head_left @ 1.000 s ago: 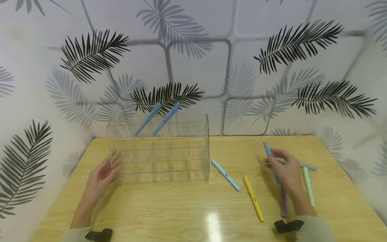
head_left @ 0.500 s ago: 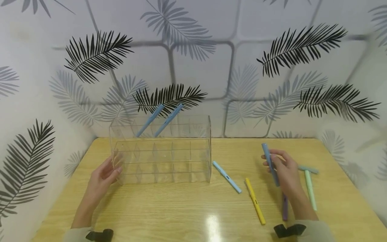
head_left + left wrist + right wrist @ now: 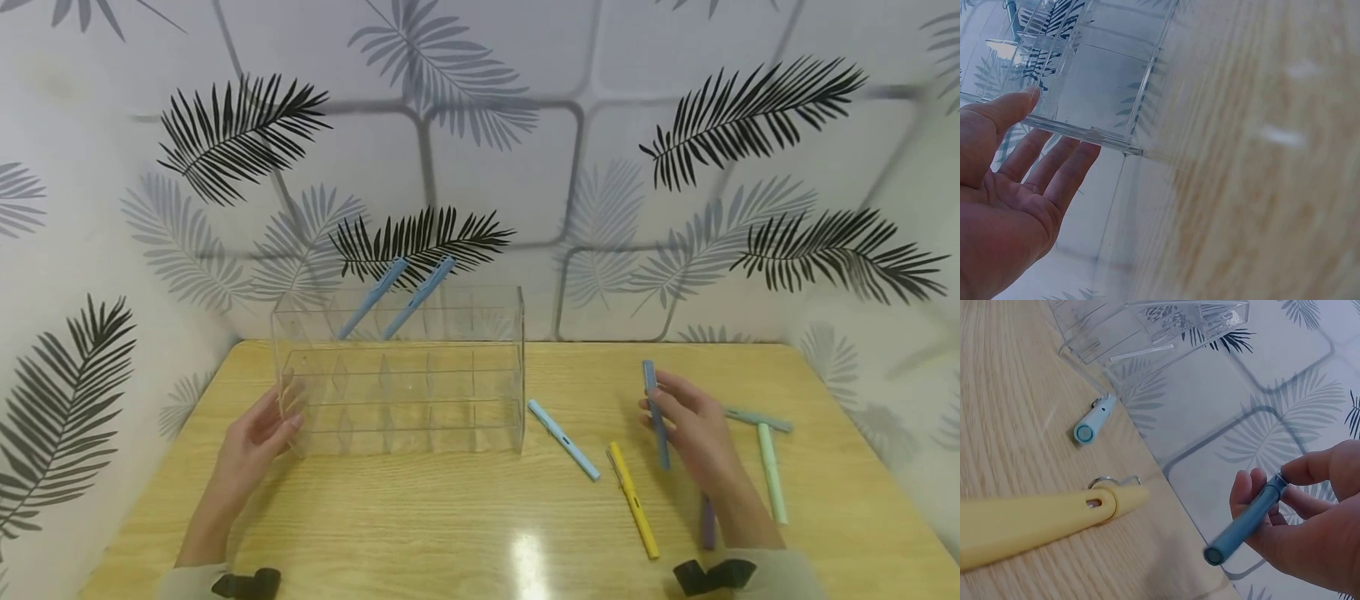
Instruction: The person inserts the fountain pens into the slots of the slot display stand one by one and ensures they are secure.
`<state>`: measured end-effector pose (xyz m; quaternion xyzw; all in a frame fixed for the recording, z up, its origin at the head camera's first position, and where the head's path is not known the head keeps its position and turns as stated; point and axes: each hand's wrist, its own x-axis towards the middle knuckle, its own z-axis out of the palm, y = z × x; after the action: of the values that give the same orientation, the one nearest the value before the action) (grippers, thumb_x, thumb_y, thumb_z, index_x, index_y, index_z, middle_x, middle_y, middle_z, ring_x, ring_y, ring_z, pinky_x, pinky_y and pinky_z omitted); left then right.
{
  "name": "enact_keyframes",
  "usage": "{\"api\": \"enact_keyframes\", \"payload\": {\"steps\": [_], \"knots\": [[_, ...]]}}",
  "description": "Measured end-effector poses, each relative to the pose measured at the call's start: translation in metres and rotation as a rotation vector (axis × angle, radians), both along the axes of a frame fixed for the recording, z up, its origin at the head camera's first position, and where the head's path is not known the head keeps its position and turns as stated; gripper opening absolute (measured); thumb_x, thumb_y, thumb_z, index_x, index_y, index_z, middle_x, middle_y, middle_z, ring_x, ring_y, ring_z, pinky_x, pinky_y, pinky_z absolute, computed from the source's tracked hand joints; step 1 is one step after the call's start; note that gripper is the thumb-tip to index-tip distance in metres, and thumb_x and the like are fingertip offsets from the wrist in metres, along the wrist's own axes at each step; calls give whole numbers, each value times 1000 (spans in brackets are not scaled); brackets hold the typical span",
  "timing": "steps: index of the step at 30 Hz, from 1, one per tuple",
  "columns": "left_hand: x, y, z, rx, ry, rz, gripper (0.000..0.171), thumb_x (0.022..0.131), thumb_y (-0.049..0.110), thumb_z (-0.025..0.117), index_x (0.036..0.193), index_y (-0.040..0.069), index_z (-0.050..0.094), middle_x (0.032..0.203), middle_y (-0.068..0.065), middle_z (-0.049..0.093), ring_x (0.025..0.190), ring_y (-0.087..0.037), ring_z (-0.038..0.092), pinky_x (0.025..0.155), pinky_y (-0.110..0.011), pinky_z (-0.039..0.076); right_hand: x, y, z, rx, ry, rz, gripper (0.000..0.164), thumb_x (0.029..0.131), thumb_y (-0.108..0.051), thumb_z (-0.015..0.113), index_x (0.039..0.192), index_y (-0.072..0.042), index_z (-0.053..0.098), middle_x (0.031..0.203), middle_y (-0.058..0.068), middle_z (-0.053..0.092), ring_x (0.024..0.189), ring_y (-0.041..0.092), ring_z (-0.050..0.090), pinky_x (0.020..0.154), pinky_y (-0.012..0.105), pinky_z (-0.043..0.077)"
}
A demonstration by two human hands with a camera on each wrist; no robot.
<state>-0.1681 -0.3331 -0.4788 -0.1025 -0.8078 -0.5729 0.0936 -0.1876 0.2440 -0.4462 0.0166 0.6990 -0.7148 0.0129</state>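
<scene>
A clear acrylic pen holder (image 3: 405,400) with rows of compartments stands on the table at centre-left. Two blue pens (image 3: 418,297) lean in its top row. My left hand (image 3: 253,442) grips the holder's left side wall; in the left wrist view the thumb (image 3: 1019,106) lies on one side of the clear wall and the fingers on the other. At the right, my right hand (image 3: 693,429) pinches a blue pen (image 3: 657,421) between thumb and fingers, above the table. The right wrist view shows this pen (image 3: 1244,525) tilted, its round end toward the camera.
A light blue pen (image 3: 564,440) and a yellow pen (image 3: 633,500) lie right of the holder. Under the right forearm is a partly hidden purple pen (image 3: 707,525). A grey-green pen (image 3: 772,422) and a light green pen (image 3: 771,475) lie farther right. Behind the table rises a leaf-patterned wall covering (image 3: 495,183).
My right hand has moved slightly left with the blue pen, which has turned more upright in the head view. The left hand keeps its hold on the pen holder.
</scene>
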Motion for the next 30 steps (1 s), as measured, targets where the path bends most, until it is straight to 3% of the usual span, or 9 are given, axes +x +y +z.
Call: {"api": "enact_keyframes", "payload": {"steps": [4, 9, 17, 24, 30], "knots": [[0, -1, 0, 13, 19, -21, 58, 106, 5, 57, 160, 8, 36, 149, -34, 45, 120, -5, 63, 87, -26, 59, 0, -3, 4, -18, -5, 16, 46, 107, -20, 59, 145, 3, 48, 123, 1, 55, 114, 16, 57, 99, 33, 56], [1, -1, -1, 37, 22, -37, 59, 106, 3, 56, 160, 7, 34, 148, -36, 43, 119, -7, 64, 87, -27, 59, 3, -7, 11, -3, 17, 43, 47, 103, -23, 66, 140, 3, 53, 127, 0, 58, 120, 16, 57, 98, 32, 56], [1, 0, -1, 64, 28, -42, 57, 105, 1, 57, 158, 2, 36, 146, -34, 47, 117, -7, 65, 87, -27, 59, 10, -20, 20, 111, 92, 33, 45, 98, -19, 73, 134, 5, 58, 122, 3, 66, 108, 10, 66, 88, 29, 60], [1, -1, -2, 25, 36, -25, 58, 105, 3, 57, 159, 6, 36, 146, -35, 47, 117, -7, 65, 87, -27, 59, 11, -33, 25, 6, 174, 30, 45, 99, -11, 71, 139, -6, 53, 108, 4, 64, 98, 14, 72, 82, 35, 63], [0, 0, -1, 21, 37, -6, 57, 105, 4, 58, 158, 4, 37, 146, -34, 46, 118, -7, 65, 88, -26, 58, 9, -42, 29, -36, 221, 15, 45, 100, -9, 68, 142, -5, 51, 101, 3, 64, 92, 13, 70, 76, 37, 64]]}}
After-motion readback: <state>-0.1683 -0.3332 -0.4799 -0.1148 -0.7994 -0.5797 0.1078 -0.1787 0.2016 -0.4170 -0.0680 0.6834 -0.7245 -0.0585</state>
